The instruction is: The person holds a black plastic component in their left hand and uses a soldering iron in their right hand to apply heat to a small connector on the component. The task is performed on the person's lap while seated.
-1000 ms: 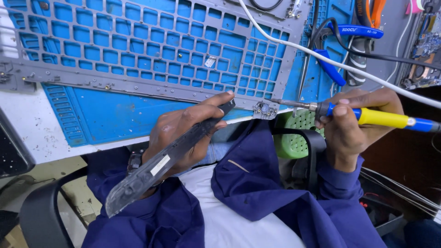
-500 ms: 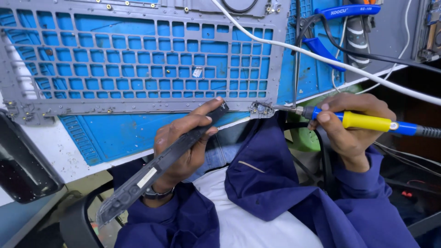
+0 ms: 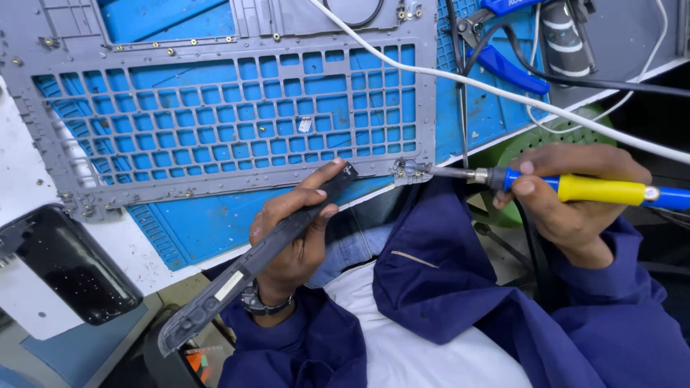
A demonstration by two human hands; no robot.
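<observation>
- The grey perforated metal keyboard frame (image 3: 230,115) lies flat on the blue work mat (image 3: 215,223), its lower right corner at the table edge.
- At that corner, the tip of the blue-and-yellow-handled soldering iron (image 3: 575,188) is held by the right hand (image 3: 568,201), fingers closed round the handle; the tip is best kept steady on the corner alone.
- Just below the frame's lower edge, a long dark grey plastic strip (image 3: 251,262) is gripped by the left hand (image 3: 295,237).
- No containers are seen; blue-handled pliers (image 3: 503,61) lie to the frame's right.

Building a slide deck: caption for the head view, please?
Right hand touches a soldering iron to a grey keyboard frame; left hand holds a dark strip.
</observation>
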